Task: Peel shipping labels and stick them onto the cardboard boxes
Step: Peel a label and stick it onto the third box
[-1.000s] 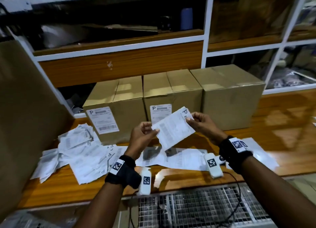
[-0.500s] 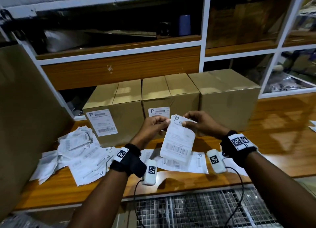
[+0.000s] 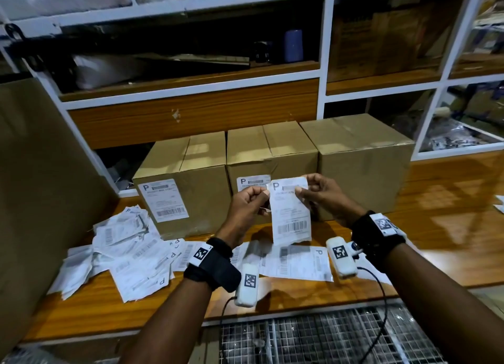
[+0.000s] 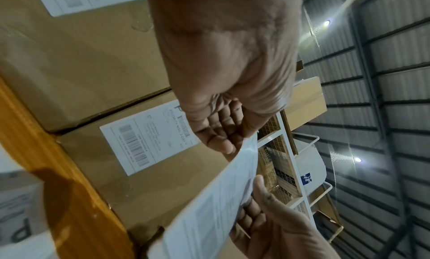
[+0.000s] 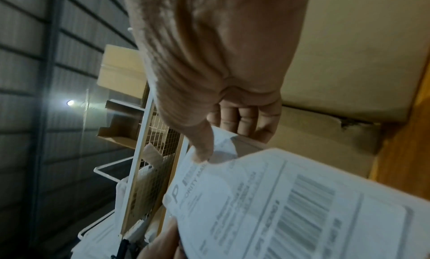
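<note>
While my left hand (image 3: 249, 204) pinches the upper left edge of the shipping label (image 3: 290, 211) between thumb and curled fingers, my right hand (image 3: 321, 193) pinches its upper right corner the same way, so the sheet hangs upright in the air between them, printed side toward me, barcode at the bottom. In the right wrist view my thumb presses on the label's top edge, where a corner of paper is bent back from the sheet; I cannot tell whether that is the backing coming away. The label hangs above the wooden counter (image 3: 450, 227), in front of the middle cardboard box (image 3: 272, 156), touching no box. Three boxes stand side by side at the back of the counter: the left box (image 3: 191, 172) has a label stuck on its front (image 3: 163, 200), the middle one also carries a stuck label (image 3: 252, 182), partly hidden behind my left hand, and the right box (image 3: 365, 156) shows plain cardboard on the faces I can see. A loose heap of label sheets (image 3: 125, 249) lies on the counter to the left, and more sheets (image 3: 297, 262) lie flat just under my hands. White-framed shelving (image 3: 324, 63) rises behind the boxes.
</note>
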`<action>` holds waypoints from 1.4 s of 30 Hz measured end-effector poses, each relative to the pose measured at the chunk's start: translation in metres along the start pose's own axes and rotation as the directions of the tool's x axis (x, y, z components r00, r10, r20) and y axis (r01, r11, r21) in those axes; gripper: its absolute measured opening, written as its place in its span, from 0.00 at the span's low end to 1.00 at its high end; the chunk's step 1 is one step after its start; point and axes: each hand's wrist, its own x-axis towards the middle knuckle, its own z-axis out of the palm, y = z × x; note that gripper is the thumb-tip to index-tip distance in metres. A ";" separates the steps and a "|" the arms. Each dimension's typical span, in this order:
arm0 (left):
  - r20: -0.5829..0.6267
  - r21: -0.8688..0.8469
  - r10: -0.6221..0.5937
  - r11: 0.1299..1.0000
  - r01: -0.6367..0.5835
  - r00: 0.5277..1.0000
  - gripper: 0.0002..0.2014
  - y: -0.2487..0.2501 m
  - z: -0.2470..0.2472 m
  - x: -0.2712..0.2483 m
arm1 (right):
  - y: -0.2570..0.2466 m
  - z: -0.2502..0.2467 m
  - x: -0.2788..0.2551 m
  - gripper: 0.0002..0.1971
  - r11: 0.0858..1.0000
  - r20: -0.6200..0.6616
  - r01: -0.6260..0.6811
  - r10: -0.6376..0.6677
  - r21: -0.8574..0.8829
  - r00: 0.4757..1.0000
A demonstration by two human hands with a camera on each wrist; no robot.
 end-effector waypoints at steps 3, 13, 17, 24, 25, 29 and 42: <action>0.008 -0.060 -0.017 0.998 0.017 1.000 0.07 0.002 0.002 -0.001 | 0.002 0.001 0.004 0.09 1.000 -0.041 -0.019 0.019 -0.016 0.999; 0.080 -0.160 -0.064 0.984 0.076 0.995 0.10 0.009 -0.005 0.002 | -0.002 0.002 0.007 0.10 0.999 0.057 -0.002 0.004 -0.033 0.998; 0.096 -0.182 -0.060 0.980 0.077 0.994 0.07 0.011 -0.004 0.000 | 0.000 0.009 0.006 0.12 0.998 0.024 -0.024 0.025 -0.059 0.999; 0.015 -0.174 -0.012 0.985 0.014 1.000 0.07 0.014 0.002 0.000 | -0.009 0.037 -0.002 0.12 0.880 -0.030 0.193 -0.229 -0.433 0.973; 0.002 -0.152 -0.008 0.988 0.009 1.000 0.07 0.014 0.002 0.000 | -0.010 0.039 -0.004 0.12 0.922 0.036 0.191 -0.190 -0.337 0.981; -0.014 -0.028 0.036 0.999 -0.037 0.999 0.10 0.012 0.001 0.003 | -0.012 0.043 -0.006 0.20 0.997 0.113 0.072 -0.069 -0.026 0.991; -0.010 0.129 0.127 0.984 -0.125 0.992 0.10 0.011 0.002 0.002 | 0.003 0.037 0.003 0.17 0.996 0.086 0.064 -0.069 0.054 0.994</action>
